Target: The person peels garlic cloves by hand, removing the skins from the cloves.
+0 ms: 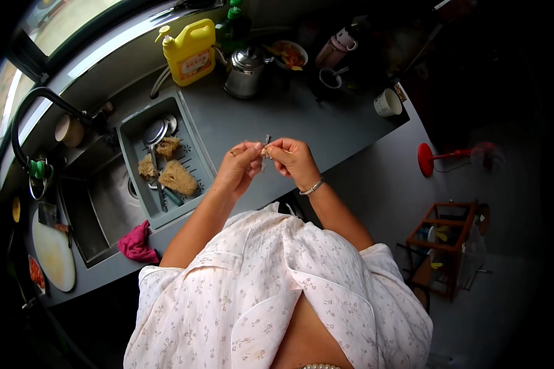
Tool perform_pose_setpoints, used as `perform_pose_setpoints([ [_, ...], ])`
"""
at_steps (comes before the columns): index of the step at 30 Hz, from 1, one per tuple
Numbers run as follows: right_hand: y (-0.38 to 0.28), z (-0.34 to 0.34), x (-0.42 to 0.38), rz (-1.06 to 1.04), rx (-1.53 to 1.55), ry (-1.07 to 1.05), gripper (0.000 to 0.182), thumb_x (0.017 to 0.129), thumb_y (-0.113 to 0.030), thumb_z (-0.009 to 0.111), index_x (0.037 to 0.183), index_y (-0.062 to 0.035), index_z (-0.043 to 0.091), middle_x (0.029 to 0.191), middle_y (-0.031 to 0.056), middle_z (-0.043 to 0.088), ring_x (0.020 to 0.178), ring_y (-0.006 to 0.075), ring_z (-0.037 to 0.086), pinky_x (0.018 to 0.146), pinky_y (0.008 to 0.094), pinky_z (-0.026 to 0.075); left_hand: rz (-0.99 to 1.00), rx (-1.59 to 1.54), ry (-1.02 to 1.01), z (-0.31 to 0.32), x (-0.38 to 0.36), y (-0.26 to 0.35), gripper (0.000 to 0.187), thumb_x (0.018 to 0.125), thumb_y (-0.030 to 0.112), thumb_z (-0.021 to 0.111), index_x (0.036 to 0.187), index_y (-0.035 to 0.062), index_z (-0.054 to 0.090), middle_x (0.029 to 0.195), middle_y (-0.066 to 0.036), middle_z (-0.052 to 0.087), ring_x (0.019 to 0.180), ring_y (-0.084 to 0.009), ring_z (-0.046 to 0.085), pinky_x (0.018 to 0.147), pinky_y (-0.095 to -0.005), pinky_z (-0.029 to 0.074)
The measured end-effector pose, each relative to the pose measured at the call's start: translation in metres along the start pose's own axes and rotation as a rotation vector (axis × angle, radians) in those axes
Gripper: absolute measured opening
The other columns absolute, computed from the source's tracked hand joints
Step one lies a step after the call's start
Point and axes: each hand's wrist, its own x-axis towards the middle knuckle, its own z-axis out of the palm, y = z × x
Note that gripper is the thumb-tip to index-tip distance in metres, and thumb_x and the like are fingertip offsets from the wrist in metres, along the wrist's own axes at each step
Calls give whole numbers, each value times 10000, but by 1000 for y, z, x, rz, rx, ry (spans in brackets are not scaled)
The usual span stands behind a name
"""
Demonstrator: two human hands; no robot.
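Note:
Above the front of the grey counter, my left hand and my right hand meet at their fingertips. Both are closed in a pinch around one small pale piece with a thin greyish end sticking up. It is too small for me to tell its kind, and fingers cover most of it. To the left of my hands, a grey draining tray holds a metal ladle, several tan scouring pads and a green-handled tool.
Left of the tray lies a steel sink under a black faucet; a pink cloth hangs at its edge. Along the back stand a yellow jug, a metal kettle and a food bowl. A paper cup sits at the right corner.

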Motion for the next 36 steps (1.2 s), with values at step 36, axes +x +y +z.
perform_pose_setpoints([
  [36, 11, -16, 29, -384, -557, 148, 178, 862, -169, 649, 893, 7, 651, 704, 89, 689, 603, 104, 632, 554, 247, 496, 60, 61, 148, 9, 23, -3, 233, 880, 160, 667, 1026, -2, 583, 785, -18, 609, 576, -50, 496, 467, -176, 369],
])
